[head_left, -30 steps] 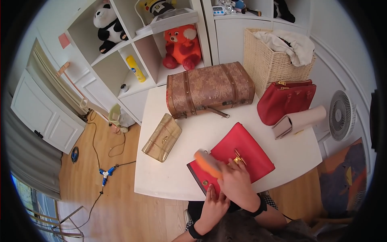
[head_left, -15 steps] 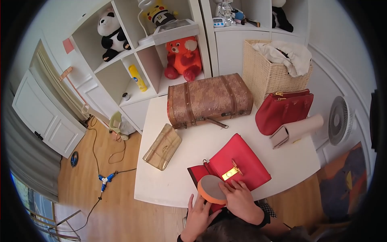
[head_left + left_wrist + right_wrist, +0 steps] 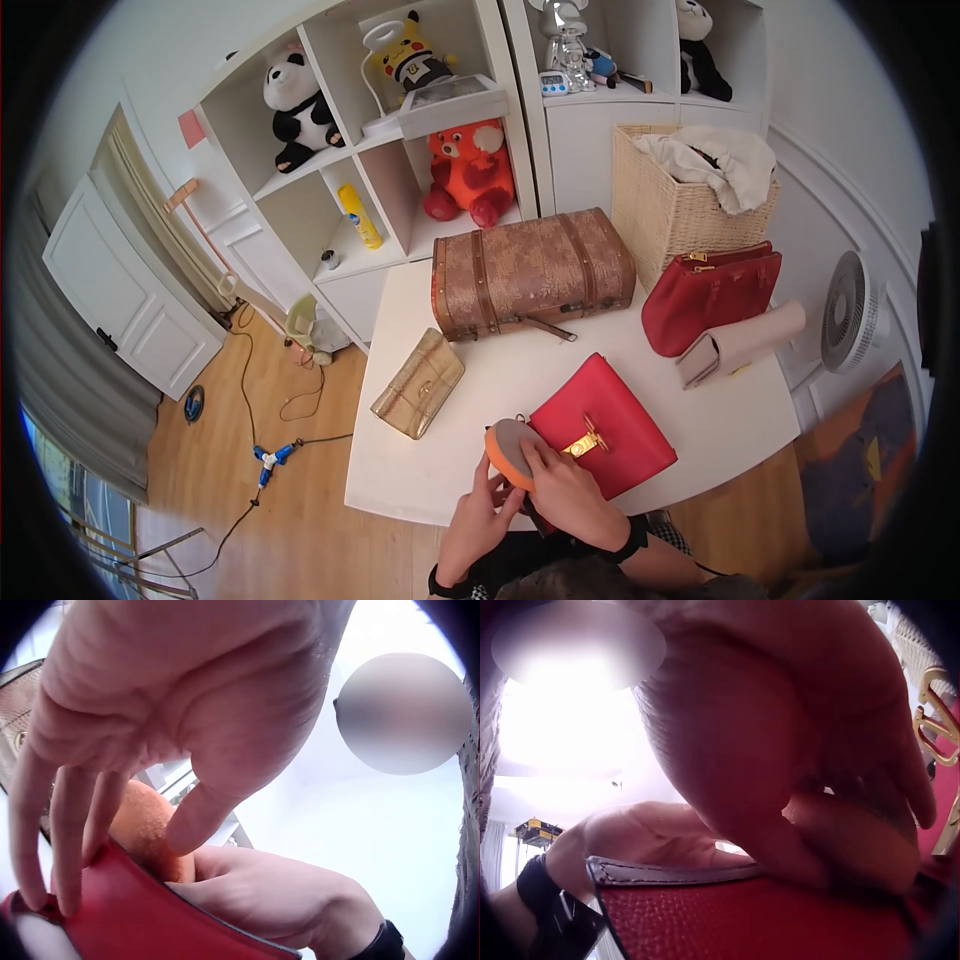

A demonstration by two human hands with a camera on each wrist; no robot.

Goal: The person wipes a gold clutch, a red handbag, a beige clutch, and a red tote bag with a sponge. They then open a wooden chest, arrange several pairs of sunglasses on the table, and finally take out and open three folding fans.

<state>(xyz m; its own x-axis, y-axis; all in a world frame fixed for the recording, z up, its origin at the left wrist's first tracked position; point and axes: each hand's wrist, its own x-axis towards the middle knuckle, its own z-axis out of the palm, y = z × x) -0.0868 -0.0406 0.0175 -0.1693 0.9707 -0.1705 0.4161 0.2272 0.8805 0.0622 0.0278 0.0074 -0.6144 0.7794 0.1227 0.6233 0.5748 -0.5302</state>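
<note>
A red handbag (image 3: pixel 622 425) with a gold clasp (image 3: pixel 582 446) lies on the table's near part. My right hand (image 3: pixel 575 497) grips a round orange pad with a grey back (image 3: pixel 518 446), its face against the bag's red flap (image 3: pixel 735 922). To the left of the pad, my left hand (image 3: pixel 476 520) has long fingers laid along the flap (image 3: pixel 157 915) in the left wrist view, supporting it. Its thumb lies beside the pad's orange side (image 3: pixel 142 817). In the head view the pad and hands hide most of the flap.
A gold clutch (image 3: pixel 420 384) lies left on the white table (image 3: pixel 430 490), with a brown patterned trunk (image 3: pixel 535 273) at the back. A dark red bag (image 3: pixel 710 300) and a pale pink clutch (image 3: pixel 745 341) sit right. A fan (image 3: pixel 848 312) stands beyond.
The pad has shifted up and left over the flap with my right hand. My left fingers, first pressed flat on the flap, now lie along it by the pad. The head view has tilted up.
</note>
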